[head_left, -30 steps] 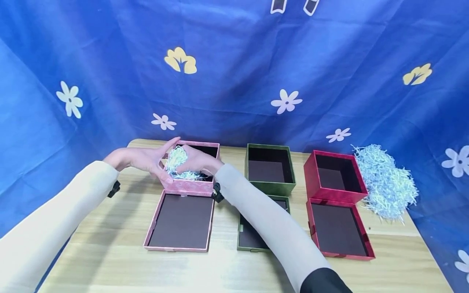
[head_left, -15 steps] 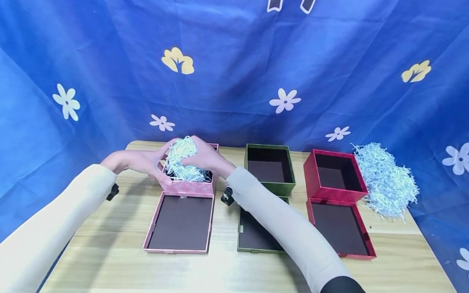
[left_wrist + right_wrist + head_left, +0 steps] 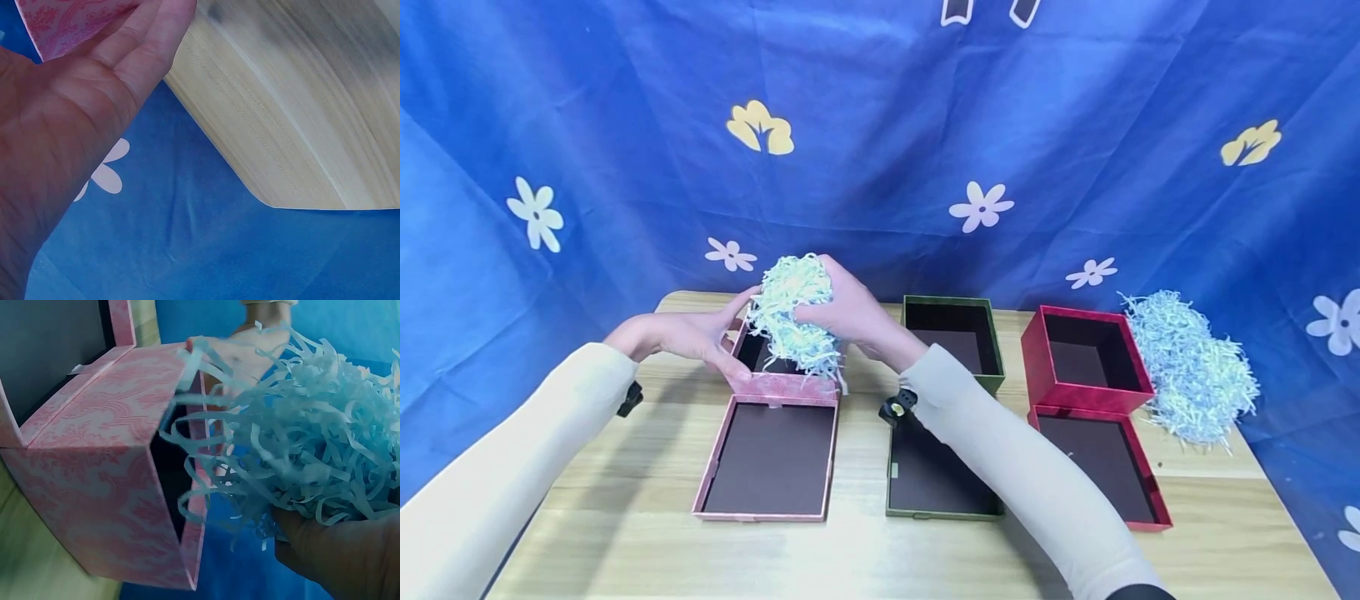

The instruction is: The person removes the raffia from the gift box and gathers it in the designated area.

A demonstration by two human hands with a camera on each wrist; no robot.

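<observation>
A big clump of pale blue shredded paper (image 3: 793, 300) is gripped by my right hand (image 3: 859, 312) above the pink box (image 3: 782, 384). In the right wrist view, loose strands of the shredded paper (image 3: 325, 425) hang in front of the box's dark opening. My left hand (image 3: 688, 335) holds the box at its left side, thumb at the front wall and fingers toward the back corner. The left wrist view shows the extended fingers of that hand (image 3: 81, 106) along the patterned pink wall. Dark inside shows at the box's left part; the clump covers the rest.
The pink box's lid (image 3: 767, 458) lies opened toward the front. A green box (image 3: 951, 333) and a red box (image 3: 1086, 354) stand to the right, lids also opened forward. More shredded paper (image 3: 1191, 371) is heaped right of the red box. A blue curtain (image 3: 880, 150) hangs behind.
My right hand has lifted the shredded paper up out of the pink box and shifted it right. My left hand has stayed on the box's left side.
</observation>
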